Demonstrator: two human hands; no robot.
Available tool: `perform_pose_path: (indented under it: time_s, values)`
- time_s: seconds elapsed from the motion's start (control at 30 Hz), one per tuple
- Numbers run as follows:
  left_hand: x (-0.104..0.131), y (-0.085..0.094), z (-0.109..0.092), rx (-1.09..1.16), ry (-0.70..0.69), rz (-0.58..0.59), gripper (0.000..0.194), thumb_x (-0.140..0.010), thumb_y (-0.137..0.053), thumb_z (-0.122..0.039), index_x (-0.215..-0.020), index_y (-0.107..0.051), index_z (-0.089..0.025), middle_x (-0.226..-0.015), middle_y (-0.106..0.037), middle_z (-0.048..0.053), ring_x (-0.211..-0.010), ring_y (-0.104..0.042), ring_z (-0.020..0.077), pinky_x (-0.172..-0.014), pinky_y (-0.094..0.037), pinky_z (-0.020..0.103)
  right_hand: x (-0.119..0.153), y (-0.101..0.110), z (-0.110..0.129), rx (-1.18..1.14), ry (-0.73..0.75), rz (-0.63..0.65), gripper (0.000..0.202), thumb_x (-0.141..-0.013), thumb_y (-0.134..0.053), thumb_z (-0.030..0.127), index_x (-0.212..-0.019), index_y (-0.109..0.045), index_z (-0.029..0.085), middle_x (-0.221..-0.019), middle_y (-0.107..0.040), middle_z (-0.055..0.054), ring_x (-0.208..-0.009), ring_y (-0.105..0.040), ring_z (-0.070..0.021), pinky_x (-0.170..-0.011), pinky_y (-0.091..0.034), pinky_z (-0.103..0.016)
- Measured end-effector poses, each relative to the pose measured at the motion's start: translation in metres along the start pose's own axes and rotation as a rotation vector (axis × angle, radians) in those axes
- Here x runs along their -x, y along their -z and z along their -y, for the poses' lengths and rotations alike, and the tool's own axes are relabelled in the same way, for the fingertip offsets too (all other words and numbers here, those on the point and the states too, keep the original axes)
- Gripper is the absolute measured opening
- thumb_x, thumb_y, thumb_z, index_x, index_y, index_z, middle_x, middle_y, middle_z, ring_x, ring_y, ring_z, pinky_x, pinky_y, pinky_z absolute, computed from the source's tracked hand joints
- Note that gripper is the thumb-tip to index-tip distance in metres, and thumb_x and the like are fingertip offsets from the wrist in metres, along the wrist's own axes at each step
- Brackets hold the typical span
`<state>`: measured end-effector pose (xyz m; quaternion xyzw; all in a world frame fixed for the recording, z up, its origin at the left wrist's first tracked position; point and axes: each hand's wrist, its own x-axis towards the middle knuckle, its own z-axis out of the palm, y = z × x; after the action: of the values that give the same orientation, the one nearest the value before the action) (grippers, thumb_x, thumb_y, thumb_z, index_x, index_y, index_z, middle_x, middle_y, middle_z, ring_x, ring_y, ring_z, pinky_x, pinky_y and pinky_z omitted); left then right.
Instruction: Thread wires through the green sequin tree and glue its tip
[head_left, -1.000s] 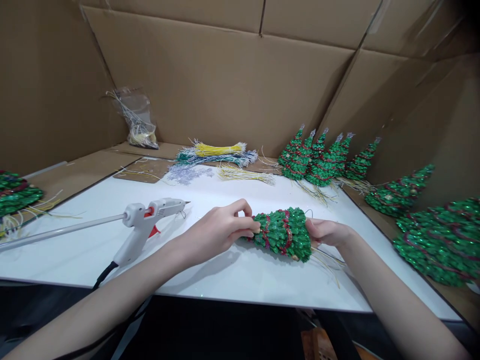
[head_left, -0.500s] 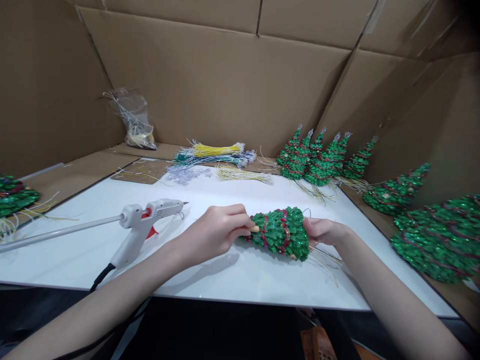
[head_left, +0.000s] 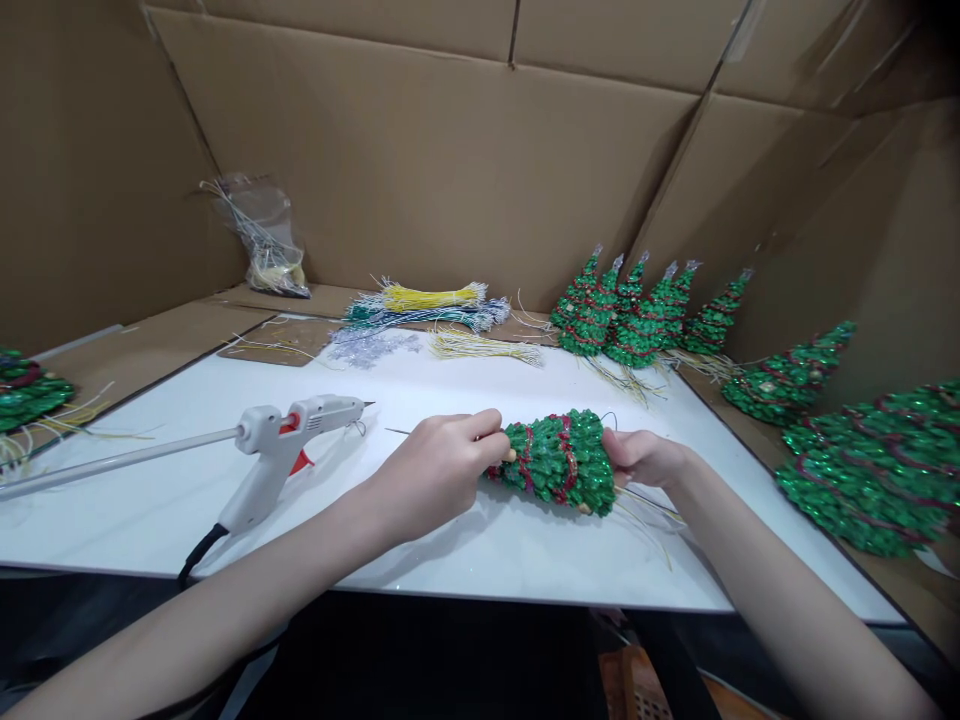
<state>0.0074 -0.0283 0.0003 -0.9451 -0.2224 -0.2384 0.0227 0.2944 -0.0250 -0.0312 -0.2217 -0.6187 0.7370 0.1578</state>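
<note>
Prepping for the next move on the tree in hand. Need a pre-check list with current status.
1. Wide end of held tree supported: ok, right hand is on it.
2. Tree tip in sight: not ok, left hand covers it.
3. Tan stick held: ok, its end shows at the left fingertips.
4. Thin dark rod part of that stick: cannot tell, the hand hides any join.
5. Glue gun nozzle apart from hands and held tree: ok.
6. Glue gun hot: cannot tell.
</note>
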Motion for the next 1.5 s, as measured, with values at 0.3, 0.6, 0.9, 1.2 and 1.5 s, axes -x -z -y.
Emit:
perform_pose_path:
  time_s: [0.3, 0.6, 0.9, 1.2, 1.5]
  values:
    - [-0.010, 0.010, 0.001, -0.109, -0.063, 0.064, 0.037, -0.065, -0.039, 0.007, -0.078, -0.065, -0.016, -0.072, -0.053, 0.001, -0.055, -0.044, 0.0128, -0.050, -0.026, 0.026, 0.000, 0.001, -0.002, 0.027, -0.044, -0.088, 0.063, -0.075, -0.058, 0.071, -0.049, -0.032, 0.020, -0.041, -0.025, 0.007, -0.039, -0.018, -0.0084, -0.042, -0.008, -0.028]
    - [-0.013, 0.014, 0.010, 0.106, -0.015, 0.148, 0.034, -0.075, -0.044, 0.005, -0.083, -0.070, -0.016, -0.078, -0.059, 0.002, -0.061, -0.053, 0.0116, -0.055, -0.035, 0.023, 0.001, 0.004, -0.002, 0.058, -0.072, -0.089, 0.061, -0.075, -0.058, 0.072, -0.051, -0.039, 0.020, -0.041, -0.029, 0.007, -0.040, -0.020, -0.0084, -0.043, -0.012, -0.027]
    - [-0.028, 0.038, 0.025, 0.361, 0.041, 0.147, 0.017, -0.090, -0.055, -0.011, -0.090, -0.071, -0.016, -0.086, -0.069, 0.004, -0.077, -0.061, 0.0127, -0.067, -0.043, 0.022, 0.001, 0.005, -0.001, 0.057, -0.061, -0.063, 0.056, -0.082, -0.054, 0.071, -0.066, -0.042, 0.018, -0.047, -0.025, 0.010, -0.042, -0.014, -0.0051, -0.041, -0.007, -0.025]
    - [-0.040, -0.003, 0.055, 0.207, 0.181, 0.029, 0.018, -0.090, -0.055, -0.016, -0.102, -0.068, -0.016, -0.097, -0.068, 0.006, -0.082, -0.062, 0.0153, -0.071, -0.046, 0.025, 0.004, 0.009, 0.001, 0.126, -0.016, -0.060, 0.056, -0.084, -0.057, 0.066, -0.062, -0.036, 0.018, -0.049, -0.026, 0.010, -0.045, -0.018, -0.0045, -0.041, -0.011, -0.022]
    - [-0.028, -0.034, 0.081, 0.109, 0.347, 0.122, 0.018, -0.087, -0.058, -0.027, -0.091, -0.074, -0.021, -0.092, -0.072, 0.005, -0.082, -0.064, 0.0183, -0.071, -0.045, 0.026, 0.015, 0.023, 0.007, 0.125, 0.054, -0.043, 0.048, -0.085, -0.061, 0.057, -0.072, -0.051, 0.012, -0.059, -0.025, 0.008, -0.047, -0.016, -0.0030, -0.039, -0.009, -0.019]
